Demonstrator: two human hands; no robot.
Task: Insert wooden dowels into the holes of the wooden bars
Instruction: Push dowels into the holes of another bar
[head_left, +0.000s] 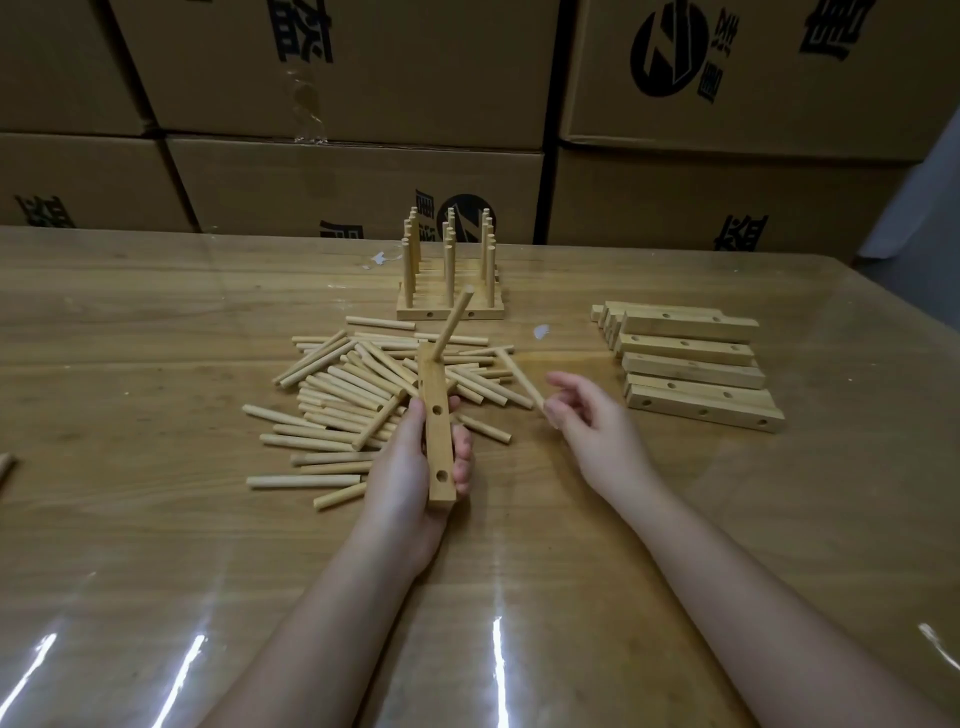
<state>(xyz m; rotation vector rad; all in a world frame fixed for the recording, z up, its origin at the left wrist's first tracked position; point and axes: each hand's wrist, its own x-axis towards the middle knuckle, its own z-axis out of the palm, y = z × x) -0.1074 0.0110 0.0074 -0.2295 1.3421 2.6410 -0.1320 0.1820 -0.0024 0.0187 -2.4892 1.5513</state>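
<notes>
My left hand (410, 467) grips a wooden bar (439, 436) lengthwise over the table. One dowel (453, 325) stands tilted in the bar's far hole. Two nearer holes in the bar are empty. My right hand (587, 421) pinches the near end of a loose dowel (519, 376) at the right edge of the dowel pile (363, 395).
Several finished bars with upright dowels (449, 283) stand in a row at the back centre. A stack of empty bars (691, 358) lies to the right. Stacked cardboard boxes (363, 104) wall off the table's far edge. A glossy film covers the wooden table (156, 322).
</notes>
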